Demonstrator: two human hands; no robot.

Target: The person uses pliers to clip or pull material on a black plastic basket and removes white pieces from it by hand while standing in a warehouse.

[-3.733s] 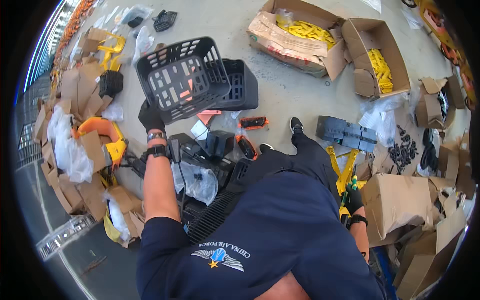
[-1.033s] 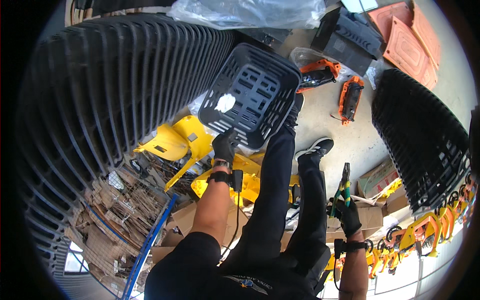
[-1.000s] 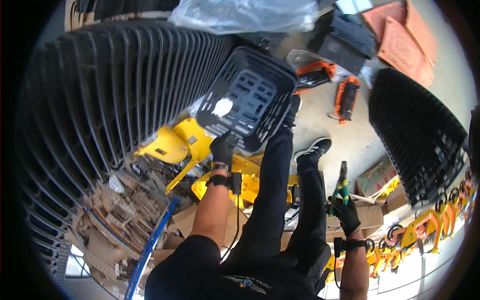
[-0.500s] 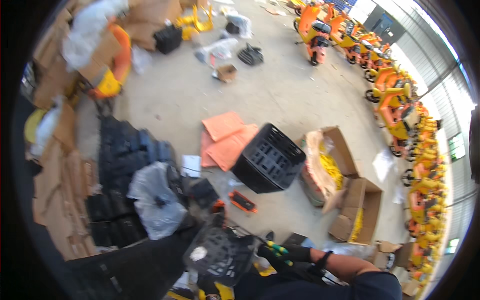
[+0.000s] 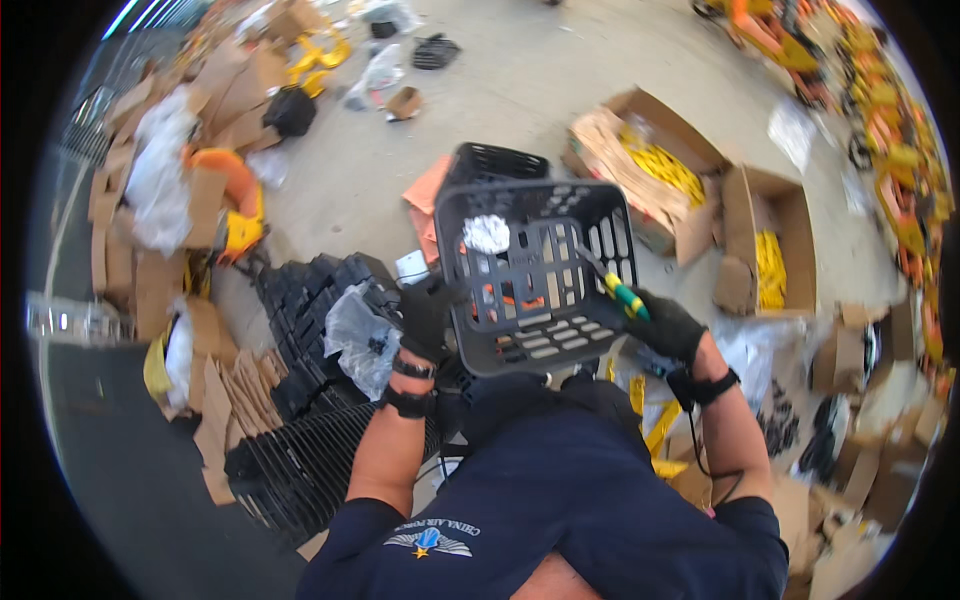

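Gripping a black basket (image 5: 525,260) at eight o'clock — left hand (image 5: 430,318), right hand (image 5: 668,325) clutching green-handled pliers (image 5: 626,296) at four o'clock, white wad (image 5: 486,234) inside at ten.

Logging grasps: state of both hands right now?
Left hand: closed, holding the basket at its left side.
Right hand: closed, holding pliers.

On my remote feed I've one wide fisheye, L head cam, looking steeply down over the shirt (image 5: 570,470) at L hand (image 5: 427,318) & R hand (image 5: 666,328), close, w/ floor (image 5: 520,95) farther off up top.
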